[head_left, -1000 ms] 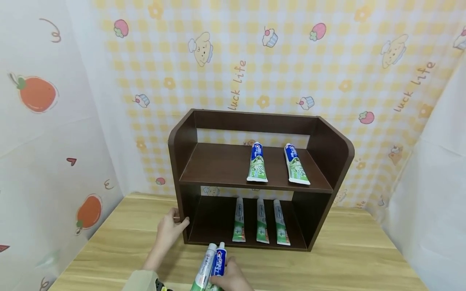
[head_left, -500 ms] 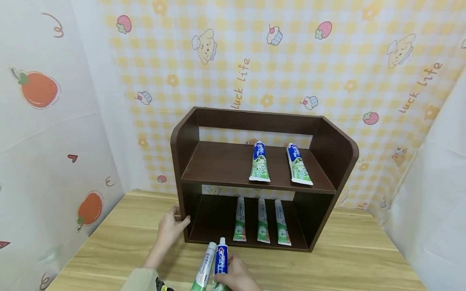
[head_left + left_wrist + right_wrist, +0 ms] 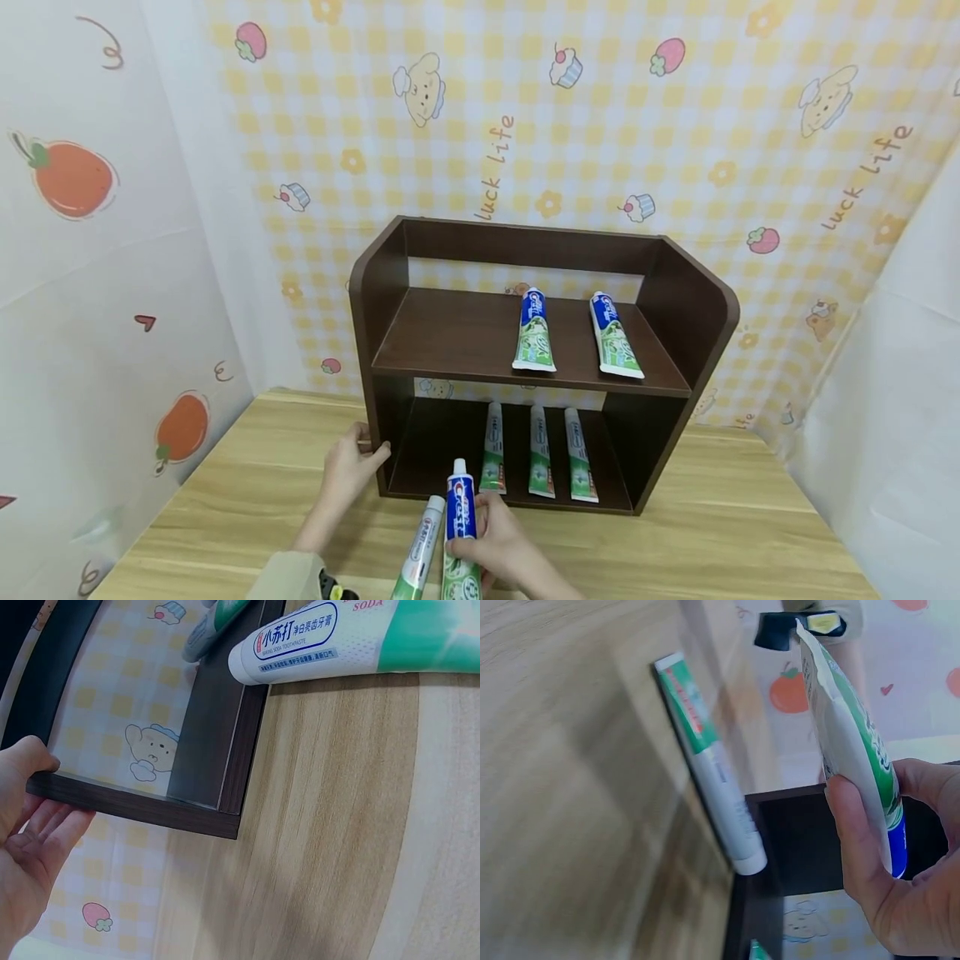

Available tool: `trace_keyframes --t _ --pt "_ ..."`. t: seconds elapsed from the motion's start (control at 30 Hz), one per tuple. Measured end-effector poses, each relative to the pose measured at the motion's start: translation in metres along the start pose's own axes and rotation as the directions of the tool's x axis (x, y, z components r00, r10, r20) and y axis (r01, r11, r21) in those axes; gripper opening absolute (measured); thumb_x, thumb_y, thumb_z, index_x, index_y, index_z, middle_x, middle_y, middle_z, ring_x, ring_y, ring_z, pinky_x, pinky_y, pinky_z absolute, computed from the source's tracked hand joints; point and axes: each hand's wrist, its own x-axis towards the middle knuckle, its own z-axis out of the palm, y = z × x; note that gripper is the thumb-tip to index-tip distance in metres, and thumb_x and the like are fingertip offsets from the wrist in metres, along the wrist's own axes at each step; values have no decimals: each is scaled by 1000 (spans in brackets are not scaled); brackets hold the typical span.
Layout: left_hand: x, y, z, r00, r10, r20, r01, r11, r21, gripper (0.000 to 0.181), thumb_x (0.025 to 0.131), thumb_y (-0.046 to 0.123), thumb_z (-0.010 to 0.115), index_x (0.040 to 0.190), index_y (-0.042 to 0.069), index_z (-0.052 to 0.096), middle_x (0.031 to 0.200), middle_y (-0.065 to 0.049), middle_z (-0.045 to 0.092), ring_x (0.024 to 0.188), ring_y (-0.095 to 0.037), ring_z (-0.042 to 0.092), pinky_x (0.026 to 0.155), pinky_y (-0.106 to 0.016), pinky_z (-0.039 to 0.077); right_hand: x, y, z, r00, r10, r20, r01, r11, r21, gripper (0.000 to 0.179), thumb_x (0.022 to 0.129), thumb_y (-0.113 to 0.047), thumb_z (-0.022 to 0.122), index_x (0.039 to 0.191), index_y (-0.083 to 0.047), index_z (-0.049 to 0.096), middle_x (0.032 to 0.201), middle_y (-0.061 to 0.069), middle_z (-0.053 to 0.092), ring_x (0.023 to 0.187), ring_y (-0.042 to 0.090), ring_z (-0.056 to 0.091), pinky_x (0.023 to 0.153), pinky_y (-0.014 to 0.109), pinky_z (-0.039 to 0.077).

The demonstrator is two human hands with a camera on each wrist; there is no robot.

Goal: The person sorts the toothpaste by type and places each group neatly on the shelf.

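My left hand (image 3: 347, 471) pinches the left side panel of a dark brown two-tier shelf (image 3: 450, 329), thumb on one face and fingers on the other in the left wrist view. My right hand (image 3: 501, 540) holds a blue and green Crest toothpaste tube (image 3: 461, 510) between thumb and fingers, cap pointing toward the shelf. The right wrist view shows this tube lifted over the table, its white back toward the fingers. Just left of it, a white and green baking soda toothpaste tube (image 3: 718, 787) lies on the table, cap near the shelf's front edge.
Two Crest tubes (image 3: 534, 333) lie on the upper tier, centre and right. Three grey-green tubes (image 3: 540, 458) lie side by side on the lower tier. The shelf stands on a wood-grain table (image 3: 735, 517), with a patterned cloth (image 3: 450, 167) behind it.
My right hand has brought the Crest tube forward, up toward the shelf and slightly right, away from the baking soda tube. My left hand keeps its place on the side panel.
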Motion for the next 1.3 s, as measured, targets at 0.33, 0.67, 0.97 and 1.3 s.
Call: trace_keyframes --t 0.33,0.67,0.97,1.3 --pt "1 -1 0 1000 11 -2 -11 1000 14 32 81 13 63 104 -6 53 100 -26 63 85 -35 66 71 -37 56 -8 -38 -13 994 -113 -4 112 984 -142 63 69 -9 73 119 9 39 71 7 52 57 14 56 43 34 53" --pt "0 -2 0 1000 -4 13 4 1000 -2 33 81 13 62 106 -7 52 102 -27 62 88 -37 65 72 -38 56 -15 -73 -22 989 -145 20 146 978 -148 64 72 -13 73 123 3 37 75 6 49 58 14 59 43 35 53" --pt "2 -1 1 1000 8 -2 -8 1000 17 32 80 16 62 102 -5 53 102 -27 62 88 -38 65 72 -39 56 -15 -92 -29 988 -157 10 156 973 -167 66 73 -14 73 124 4 35 77 8 51 59 14 61 45 37 54" --pt "3 -3 2 1000 7 -3 -7 1000 23 32 79 17 62 101 -5 52 102 -26 61 91 -39 64 72 -40 55 -10 -113 -36 971 -237 -41 226 958 -174 66 74 -17 72 126 2 37 74 6 52 51 11 55 42 32 52"
